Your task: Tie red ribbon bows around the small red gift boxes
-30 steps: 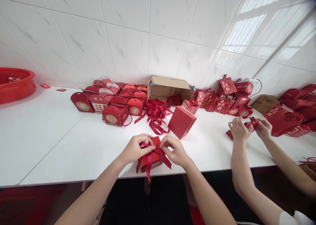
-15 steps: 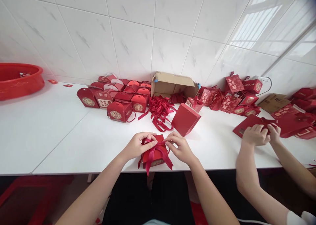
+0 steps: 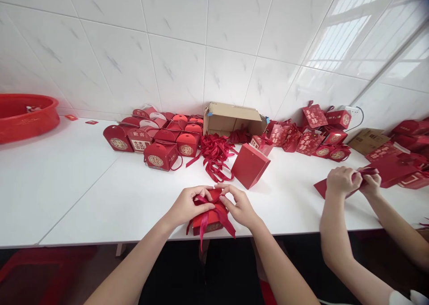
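A small red gift box [image 3: 208, 227] with gold print on its front lies at the table's near edge. Across its top runs a dark red ribbon [image 3: 221, 218], looped in a bow with loose tails hanging over the front. My left hand [image 3: 190, 205] pinches the ribbon's left loop between thumb and fingers. On the other side my right hand [image 3: 239, 205] has thumb and fingertips closed on the ribbon near the knot. Fingers of both hands partly cover the bow and the box's top.
Behind my hands lie a ribbon pile [image 3: 217, 151], an upright red box [image 3: 250, 164] and an open cardboard carton [image 3: 234, 113]. Several red boxes [image 3: 161, 155] stand left of them. At far left is a red basin [image 3: 30, 119]. A co-worker's hands [image 3: 348, 182] handle a red box at right.
My right hand has shifted left toward the knot, its fingertips nearing my left hand's over the box. The ribbon's right loop is drawn in closer. The co-worker's hands have moved slightly.
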`<state>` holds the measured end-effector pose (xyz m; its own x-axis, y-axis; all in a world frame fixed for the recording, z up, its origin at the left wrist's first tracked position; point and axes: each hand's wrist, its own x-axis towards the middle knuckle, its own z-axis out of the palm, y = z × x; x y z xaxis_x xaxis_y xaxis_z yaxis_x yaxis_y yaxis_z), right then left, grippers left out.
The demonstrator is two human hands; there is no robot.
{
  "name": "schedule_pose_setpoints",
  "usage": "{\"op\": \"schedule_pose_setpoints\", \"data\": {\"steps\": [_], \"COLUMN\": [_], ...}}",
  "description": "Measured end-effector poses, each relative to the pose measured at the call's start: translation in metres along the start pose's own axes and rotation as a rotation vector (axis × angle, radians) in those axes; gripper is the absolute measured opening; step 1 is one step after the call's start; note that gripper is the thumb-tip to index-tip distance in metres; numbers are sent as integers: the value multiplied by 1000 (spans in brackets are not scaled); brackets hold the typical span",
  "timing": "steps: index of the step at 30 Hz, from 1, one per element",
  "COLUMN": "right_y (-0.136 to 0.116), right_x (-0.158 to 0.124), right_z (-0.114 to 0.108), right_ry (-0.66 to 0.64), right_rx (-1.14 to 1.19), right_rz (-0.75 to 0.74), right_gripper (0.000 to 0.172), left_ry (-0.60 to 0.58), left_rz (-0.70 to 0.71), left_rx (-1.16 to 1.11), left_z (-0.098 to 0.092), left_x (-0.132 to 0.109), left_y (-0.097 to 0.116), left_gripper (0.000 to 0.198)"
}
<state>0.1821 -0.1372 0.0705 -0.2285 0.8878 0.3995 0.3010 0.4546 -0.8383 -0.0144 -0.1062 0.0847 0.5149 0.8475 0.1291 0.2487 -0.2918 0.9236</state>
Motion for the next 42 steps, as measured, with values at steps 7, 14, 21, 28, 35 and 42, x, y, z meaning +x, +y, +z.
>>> {"op": "schedule_pose_setpoints", "data": {"steps": [7, 14, 21, 28, 35, 42], "right_y": [3, 1, 2, 1, 5, 11], "right_x": [-5, -11, -15, -17, -20, -21], "right_z": [5, 5, 5, 9, 10, 13], "right_ry": [17, 38, 63, 85, 130, 212], "right_rx": [68, 62, 45, 99, 99, 112], "right_rz": [34, 50, 35, 28, 47, 49], "right_gripper": [7, 6, 7, 6, 6, 9], "left_ry": [-25, -32, 89, 43, 64, 65], "left_rz": [49, 114, 212, 101, -3, -12], "left_rx": [-12, -7, 388, 38, 3, 40], "left_z": [-3, 2, -4, 4, 12, 11], "left_x": [-3, -4, -6, -7, -6, -5], "left_y": [1, -2, 11, 8, 4, 4], "left_gripper": [18, 15, 34, 29, 17, 14]}}
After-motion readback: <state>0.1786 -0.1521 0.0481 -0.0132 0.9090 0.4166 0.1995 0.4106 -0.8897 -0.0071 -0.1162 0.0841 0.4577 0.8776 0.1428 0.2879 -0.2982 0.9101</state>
